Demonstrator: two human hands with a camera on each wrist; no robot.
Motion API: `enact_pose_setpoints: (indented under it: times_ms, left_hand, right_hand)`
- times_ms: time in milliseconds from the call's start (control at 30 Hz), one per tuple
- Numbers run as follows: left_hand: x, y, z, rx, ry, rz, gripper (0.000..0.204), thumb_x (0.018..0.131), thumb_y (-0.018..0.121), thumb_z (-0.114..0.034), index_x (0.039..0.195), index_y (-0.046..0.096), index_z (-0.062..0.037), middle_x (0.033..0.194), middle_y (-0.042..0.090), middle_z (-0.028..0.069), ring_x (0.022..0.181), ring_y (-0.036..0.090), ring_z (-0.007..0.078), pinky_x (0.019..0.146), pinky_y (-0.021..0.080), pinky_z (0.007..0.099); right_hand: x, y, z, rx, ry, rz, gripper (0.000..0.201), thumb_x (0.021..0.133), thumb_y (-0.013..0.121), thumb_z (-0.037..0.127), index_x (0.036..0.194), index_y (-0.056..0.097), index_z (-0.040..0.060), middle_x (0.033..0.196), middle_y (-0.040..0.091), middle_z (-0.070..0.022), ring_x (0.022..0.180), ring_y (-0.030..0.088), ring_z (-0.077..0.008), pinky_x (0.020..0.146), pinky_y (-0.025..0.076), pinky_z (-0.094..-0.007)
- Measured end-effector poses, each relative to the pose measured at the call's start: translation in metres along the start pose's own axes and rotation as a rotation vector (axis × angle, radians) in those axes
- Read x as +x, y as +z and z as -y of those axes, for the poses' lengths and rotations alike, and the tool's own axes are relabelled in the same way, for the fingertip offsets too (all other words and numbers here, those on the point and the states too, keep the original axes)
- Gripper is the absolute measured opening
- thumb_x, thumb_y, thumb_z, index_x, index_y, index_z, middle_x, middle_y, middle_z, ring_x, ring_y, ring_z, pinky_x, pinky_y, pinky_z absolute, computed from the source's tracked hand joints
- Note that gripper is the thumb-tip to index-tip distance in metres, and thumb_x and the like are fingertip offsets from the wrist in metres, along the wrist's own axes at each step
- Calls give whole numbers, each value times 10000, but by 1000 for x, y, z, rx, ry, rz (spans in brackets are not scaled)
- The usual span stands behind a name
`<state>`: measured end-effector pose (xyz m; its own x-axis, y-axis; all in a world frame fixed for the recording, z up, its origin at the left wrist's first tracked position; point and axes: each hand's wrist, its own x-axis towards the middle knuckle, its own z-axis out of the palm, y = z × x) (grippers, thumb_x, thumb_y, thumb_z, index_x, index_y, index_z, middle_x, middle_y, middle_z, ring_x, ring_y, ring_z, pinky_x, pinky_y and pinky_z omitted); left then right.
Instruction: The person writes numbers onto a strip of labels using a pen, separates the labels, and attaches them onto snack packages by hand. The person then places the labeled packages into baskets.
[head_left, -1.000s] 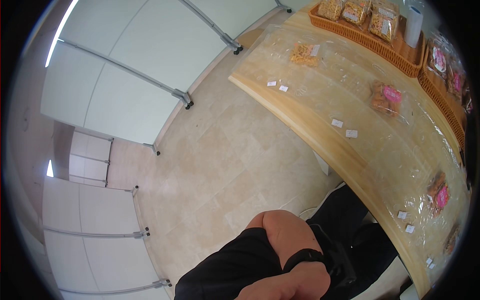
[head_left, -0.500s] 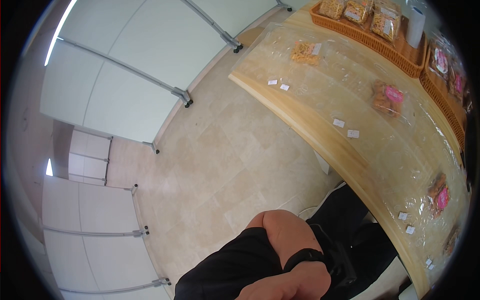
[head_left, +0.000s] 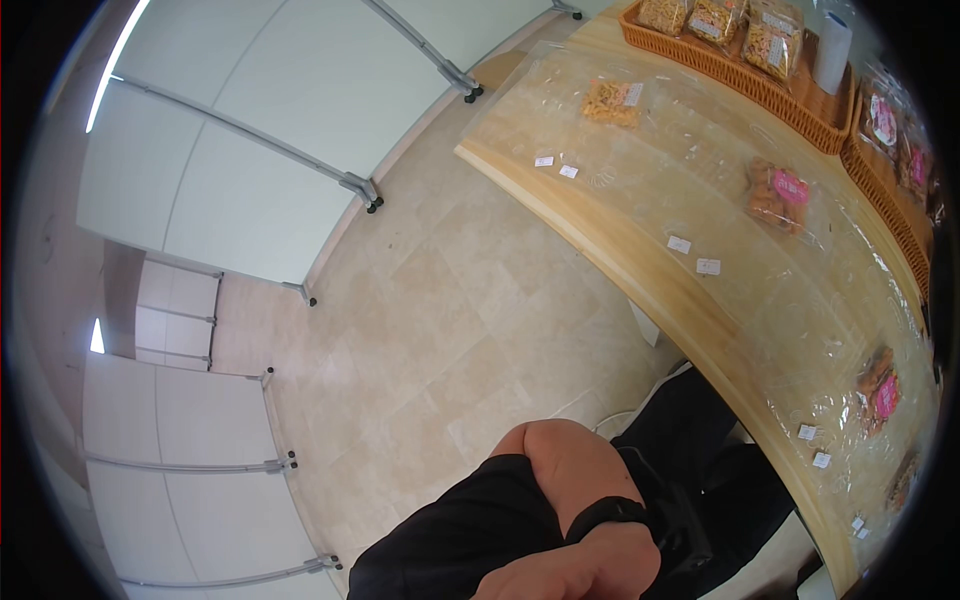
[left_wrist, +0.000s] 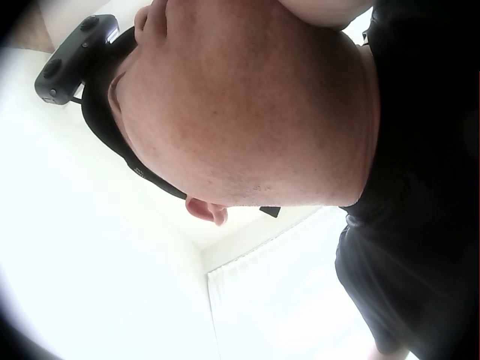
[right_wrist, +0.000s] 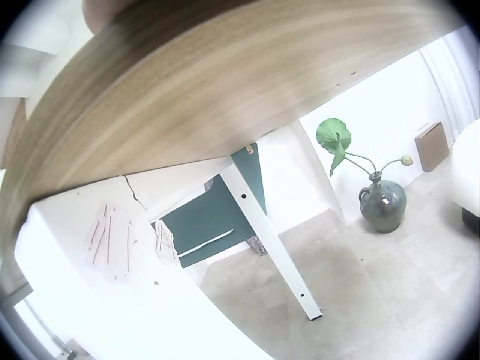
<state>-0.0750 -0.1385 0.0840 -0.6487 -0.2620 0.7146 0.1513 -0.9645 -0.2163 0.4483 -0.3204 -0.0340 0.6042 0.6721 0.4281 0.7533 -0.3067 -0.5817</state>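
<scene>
My left hand [head_left: 575, 572] is at the bottom edge of the head view, below a black wrist strap [head_left: 607, 515], with its fingers out of frame. That arm is bent back toward my body, and the left wrist view looks up at my chin and neck from close by. Of my right hand [right_wrist: 105, 10], only a small blurred part shows at the edge of the wooden table [right_wrist: 225, 82] in the right wrist view. On the tabletop lie a bag of yellow snacks [head_left: 610, 103] and bags of brown snacks [head_left: 775, 195] with pink labels.
Clear plastic sheeting [head_left: 690, 170] covers the table, with small white tags [head_left: 679, 245] along its front. Wicker baskets [head_left: 740, 95] of bagged snacks line the back. White wheeled panels [head_left: 290, 90] stand across the floor. Below the table show a white leg [right_wrist: 274, 247] and a vase [right_wrist: 384, 204].
The head view has shifted very slightly. My left arm and the things on the table stay as they were.
</scene>
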Motion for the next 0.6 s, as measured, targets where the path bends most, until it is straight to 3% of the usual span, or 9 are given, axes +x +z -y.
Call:
enact_pose_setpoints:
  times_ms: [67, 133, 233, 567, 600]
  left_hand:
    - [2, -2, -4, -3, -1, -4, 386, 753, 616, 177, 646, 372, -103, 712, 317, -18, 709, 349, 154, 594, 290, 290]
    - [8, -6, -12, 77, -108, 65, 384, 753, 617, 178, 644, 376, -101, 708, 318, -18, 708, 351, 154, 592, 290, 290]
    - [0, 0, -1, 20, -6, -2, 382, 755, 617, 178, 642, 379, -100, 705, 319, -17, 708, 352, 156, 592, 292, 291]
    - [6, -1, -10, 7, -16, -13, 381, 752, 625, 180, 641, 390, -99, 709, 327, -15, 706, 351, 157, 593, 296, 293]
    - [12, -4, -16, 46, -76, 25, 383, 752, 626, 179, 641, 389, -101, 710, 327, -16, 707, 352, 157, 594, 296, 293]
  right_hand:
    - [0, 2, 2, 15, 32, -5, 545, 1056, 416, 467, 1043, 589, -50, 914, 580, -148, 786, 527, -262, 681, 451, -380]
    - [-1, 1, 3, 30, 64, -9, 548, 1056, 414, 469, 1043, 590, -49, 913, 578, -147, 786, 527, -262, 681, 451, -380]
    - [0, 0, 4, -31, 32, -1, 554, 1057, 411, 471, 1053, 591, -53, 918, 579, -148, 793, 530, -265, 683, 453, -384]
    - [-1, -1, 8, -112, 15, 0, 573, 1063, 382, 476, 1063, 605, -52, 908, 598, -163, 792, 542, -283, 695, 462, -403]
    - [-1, -1, 7, -118, 13, 4, 576, 1066, 372, 475, 1065, 607, -52, 907, 601, -168, 790, 544, -292, 697, 463, -409]
